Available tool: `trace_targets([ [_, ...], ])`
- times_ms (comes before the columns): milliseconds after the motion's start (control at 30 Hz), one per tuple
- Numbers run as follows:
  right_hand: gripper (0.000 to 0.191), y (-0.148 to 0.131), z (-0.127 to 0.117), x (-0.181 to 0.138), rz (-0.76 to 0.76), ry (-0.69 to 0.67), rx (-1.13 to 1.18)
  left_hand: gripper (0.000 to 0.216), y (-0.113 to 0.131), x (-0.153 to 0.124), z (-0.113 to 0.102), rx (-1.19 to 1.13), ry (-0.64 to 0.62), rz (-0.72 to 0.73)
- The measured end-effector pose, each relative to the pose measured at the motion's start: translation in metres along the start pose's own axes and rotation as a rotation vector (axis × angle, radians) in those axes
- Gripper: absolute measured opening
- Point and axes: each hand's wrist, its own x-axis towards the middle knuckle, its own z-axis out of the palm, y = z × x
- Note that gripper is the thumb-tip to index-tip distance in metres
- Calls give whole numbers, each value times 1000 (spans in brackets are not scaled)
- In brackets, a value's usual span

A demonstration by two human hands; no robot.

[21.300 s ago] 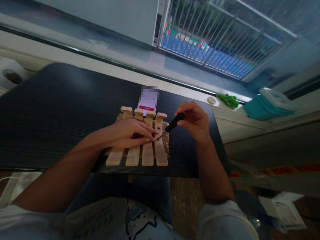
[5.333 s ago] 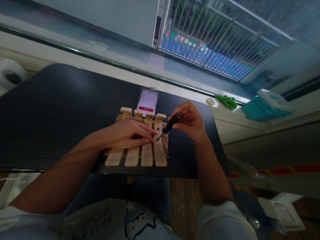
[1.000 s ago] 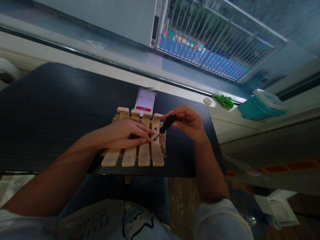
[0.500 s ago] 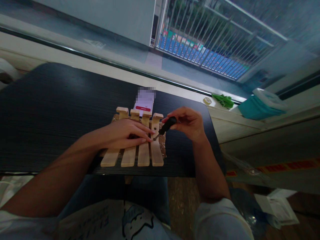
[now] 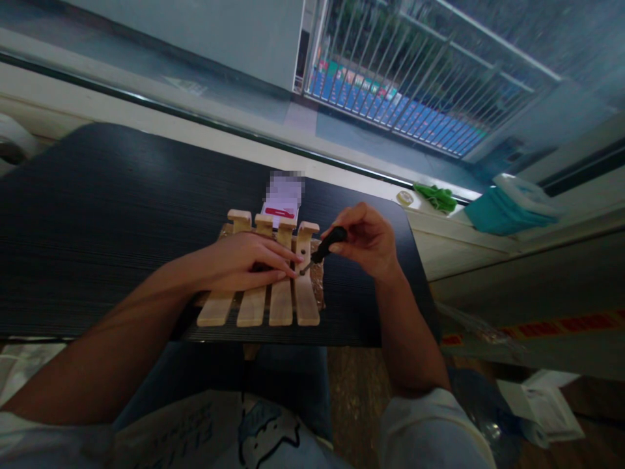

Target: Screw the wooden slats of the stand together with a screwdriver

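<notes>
Several pale wooden slats [image 5: 306,303] with curled far ends lie side by side near the table's front edge, over a brown piece wrapped in clear plastic [image 5: 317,280]. My left hand [image 5: 249,260] rests flat across them, fingers stretched toward the rightmost slat. In my right hand [image 5: 367,238] is a black-handled screwdriver [image 5: 331,243], held by the handle and tilted down to the left. Its tip meets the lower of two dark spots on the rightmost slat, beside my left fingertips. Whether a screw sits there is too small to tell.
A phone [image 5: 283,195] with a lit screen lies just behind the slats on the black table [image 5: 146,176]. On the sill to the right are a tape roll [image 5: 405,198], a green cloth [image 5: 436,197] and a teal bag [image 5: 502,212]. A large bottle [image 5: 481,404] lies on the floor.
My right-hand fingers have shifted slightly on the screwdriver handle. The left hand and the slats stay in place.
</notes>
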Motion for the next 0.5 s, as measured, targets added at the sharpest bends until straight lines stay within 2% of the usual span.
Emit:
trace_targets([
  [200, 36, -1, -1, 0, 25, -30, -6, 26, 0, 1, 0, -2, -4, 23],
  [367, 27, 7, -6, 2, -65, -73, -15, 27, 1, 2, 0, -14, -9, -14],
  [500, 30, 11, -9, 2, -60, -90, -23, 26, 0, 1, 1, -22, -4, -8],
])
